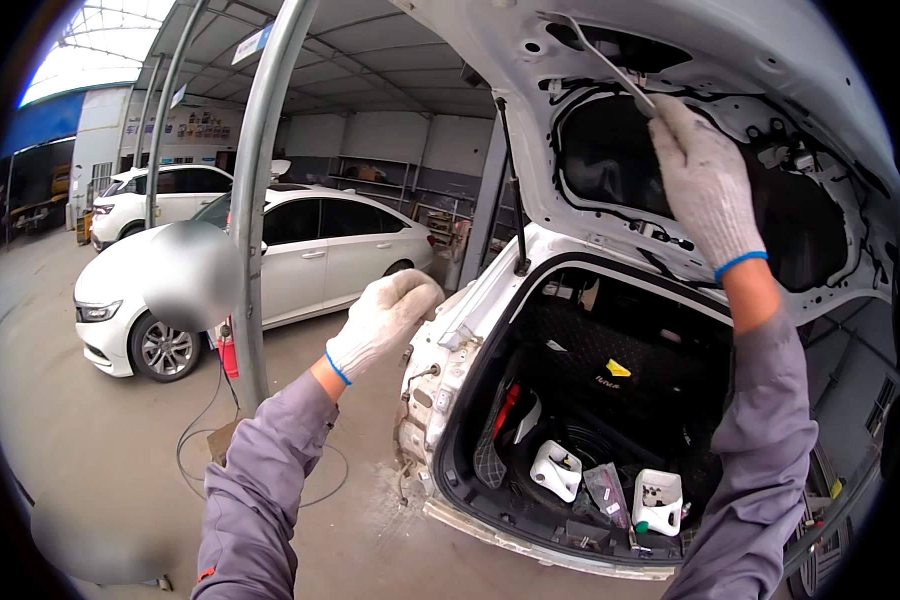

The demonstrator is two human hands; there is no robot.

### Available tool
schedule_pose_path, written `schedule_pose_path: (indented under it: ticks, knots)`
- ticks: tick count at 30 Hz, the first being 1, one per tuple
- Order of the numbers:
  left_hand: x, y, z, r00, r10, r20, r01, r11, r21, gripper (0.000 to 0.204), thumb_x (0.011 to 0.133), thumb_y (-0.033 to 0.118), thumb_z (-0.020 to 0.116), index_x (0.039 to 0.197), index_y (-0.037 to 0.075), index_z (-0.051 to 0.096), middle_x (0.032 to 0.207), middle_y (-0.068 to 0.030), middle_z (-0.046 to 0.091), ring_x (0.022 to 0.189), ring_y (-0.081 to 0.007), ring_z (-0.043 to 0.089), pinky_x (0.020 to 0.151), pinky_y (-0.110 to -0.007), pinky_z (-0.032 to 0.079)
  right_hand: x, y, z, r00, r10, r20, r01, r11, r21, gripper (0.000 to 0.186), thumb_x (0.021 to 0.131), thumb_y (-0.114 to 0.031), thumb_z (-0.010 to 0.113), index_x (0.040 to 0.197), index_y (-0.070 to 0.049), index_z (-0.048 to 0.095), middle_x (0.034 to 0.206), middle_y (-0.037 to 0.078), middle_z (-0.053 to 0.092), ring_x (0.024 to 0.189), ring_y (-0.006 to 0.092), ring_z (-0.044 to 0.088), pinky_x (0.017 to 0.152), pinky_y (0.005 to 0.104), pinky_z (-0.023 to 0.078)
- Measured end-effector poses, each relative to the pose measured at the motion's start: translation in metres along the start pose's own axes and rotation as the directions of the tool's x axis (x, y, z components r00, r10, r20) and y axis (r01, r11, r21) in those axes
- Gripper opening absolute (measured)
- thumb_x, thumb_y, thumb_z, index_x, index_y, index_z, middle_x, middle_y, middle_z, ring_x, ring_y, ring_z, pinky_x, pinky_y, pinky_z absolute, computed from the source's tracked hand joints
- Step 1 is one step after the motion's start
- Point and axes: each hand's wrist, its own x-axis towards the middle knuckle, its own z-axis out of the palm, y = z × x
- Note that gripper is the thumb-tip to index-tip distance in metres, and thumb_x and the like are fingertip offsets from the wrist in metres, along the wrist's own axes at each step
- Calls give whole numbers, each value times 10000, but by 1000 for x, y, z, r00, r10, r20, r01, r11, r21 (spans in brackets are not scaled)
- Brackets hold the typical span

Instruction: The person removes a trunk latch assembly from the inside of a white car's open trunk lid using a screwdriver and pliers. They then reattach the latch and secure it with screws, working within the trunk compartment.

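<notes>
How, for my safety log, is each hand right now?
Left white-knit-gloved hand: fingers curled; whether it grips anything cannot be told.
Right white-knit-gloved hand: closed, holding a long, thin, grey metal tool.

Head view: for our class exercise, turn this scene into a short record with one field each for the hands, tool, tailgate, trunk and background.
Left hand: left hand gloved, fingers curled, near the car's rear corner; any held item is not visible
Right hand: right hand gloved, raised, gripping the tool
Tool: slender metal tool, far end up by the tailgate; contact unclear
Tailgate: white tailgate, raised, inner side showing
Trunk: two cut-open white jugs, clear bag between them
Background: white sedan, grey post
</notes>
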Motion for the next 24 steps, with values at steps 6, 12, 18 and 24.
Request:
schedule_pose_path:
  ticks: [6,12,18,24]
  knots:
    - [14,37,5,972,229,58,-235,957,170,381,903,352,537,1015,25,697,852,-114,691,823,-220,658,793,-332,507,7,-24,10,997,78,-8,-76,992,102,292,1019,-279,474,1195,-87,608,967,185,676,957,372,654,851,464,515]
    - [43,71,0,981,194,21,-195,980,47,401,908,344,531,1077,20,695,880,-116,706,866,-235,671,848,-322,507,5,-39,19,990,144,-3,-142,979,149,331,1014,-294,480,1239,-92,613,1048,191,687,1010,380,651,892,466,510]
    - [100,111,-16,939,279,-204,-257,958,125,489,888,410,517,1149,34,690,1003,-183,715,987,-332,675,926,-382,497,2,-54,16,975,219,47,-224,953,206,379,1008,-321,457,1265,-90,613,1107,192,689,1068,380,643,933,459,495]
    - [128,180,-31,826,465,-318,-354,867,351,479,868,385,470,1061,22,716,954,-236,700,949,-399,670,894,-434,512,4,-55,18,957,282,67,-289,915,283,406,990,-353,453,1222,-82,649,1065,196,697,1036,386,648,928,459,492]
